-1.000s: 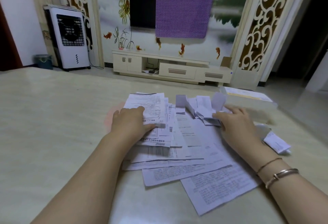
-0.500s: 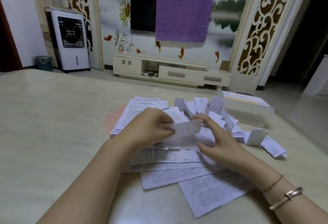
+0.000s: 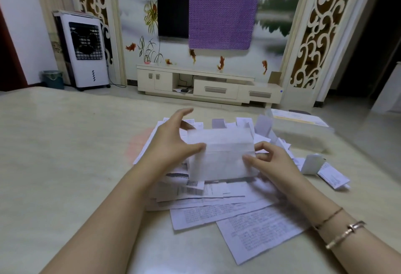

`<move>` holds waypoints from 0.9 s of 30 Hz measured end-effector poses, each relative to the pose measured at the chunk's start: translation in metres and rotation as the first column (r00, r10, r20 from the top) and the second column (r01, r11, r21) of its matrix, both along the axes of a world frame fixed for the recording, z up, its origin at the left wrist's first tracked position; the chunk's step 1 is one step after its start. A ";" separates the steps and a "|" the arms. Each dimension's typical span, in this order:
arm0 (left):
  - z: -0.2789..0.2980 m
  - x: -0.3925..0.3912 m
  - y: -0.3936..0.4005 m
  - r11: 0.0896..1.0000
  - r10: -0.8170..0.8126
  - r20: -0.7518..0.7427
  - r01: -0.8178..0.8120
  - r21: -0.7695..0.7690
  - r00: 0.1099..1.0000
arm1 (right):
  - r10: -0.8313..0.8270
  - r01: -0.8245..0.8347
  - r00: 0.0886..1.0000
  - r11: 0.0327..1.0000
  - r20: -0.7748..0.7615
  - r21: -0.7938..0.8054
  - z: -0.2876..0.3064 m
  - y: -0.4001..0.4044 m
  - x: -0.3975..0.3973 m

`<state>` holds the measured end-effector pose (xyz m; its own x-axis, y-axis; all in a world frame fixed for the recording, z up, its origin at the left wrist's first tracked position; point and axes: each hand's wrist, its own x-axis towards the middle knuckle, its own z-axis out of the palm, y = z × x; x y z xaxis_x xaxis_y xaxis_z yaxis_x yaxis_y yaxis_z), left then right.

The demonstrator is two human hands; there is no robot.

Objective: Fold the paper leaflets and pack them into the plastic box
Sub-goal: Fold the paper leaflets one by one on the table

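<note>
I hold one leaflet (image 3: 220,154) up above the loose pile of papers (image 3: 217,206) on the tabletop (image 3: 65,165). My left hand (image 3: 171,145) pinches its left edge between thumb and fingers, and my right hand (image 3: 271,161) pinches the lower right edge the same way. A crease line already runs across its middle. To fold it well I should bring the edges flush before pressing, keep both pinches light so the thin sheet does not crumple, then run a finger along the fold against the tabletop. The plastic box (image 3: 301,128) sits beyond the pile to my right, with small folded leaflets (image 3: 312,164) near it, so the finished piece has only a short way to go.
</note>
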<state>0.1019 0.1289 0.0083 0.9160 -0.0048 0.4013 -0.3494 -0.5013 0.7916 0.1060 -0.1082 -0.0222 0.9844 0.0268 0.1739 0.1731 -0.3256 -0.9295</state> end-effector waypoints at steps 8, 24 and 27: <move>-0.018 0.006 -0.002 0.895 -0.119 -0.011 0.112 0.431 0.993 | -0.052 0.120 0.987 0.863 0.150 -0.491 -0.006 0.005 -0.001; -0.019 -0.003 -0.011 0.884 -0.277 -0.138 0.308 0.351 0.951 | 0.231 -0.086 0.964 0.747 0.136 -0.659 0.005 -0.010 -0.018; -0.019 -0.001 -0.010 0.911 -0.227 -0.065 0.236 0.339 0.972 | 0.166 -0.036 0.970 0.822 0.180 -0.568 0.007 -0.010 -0.015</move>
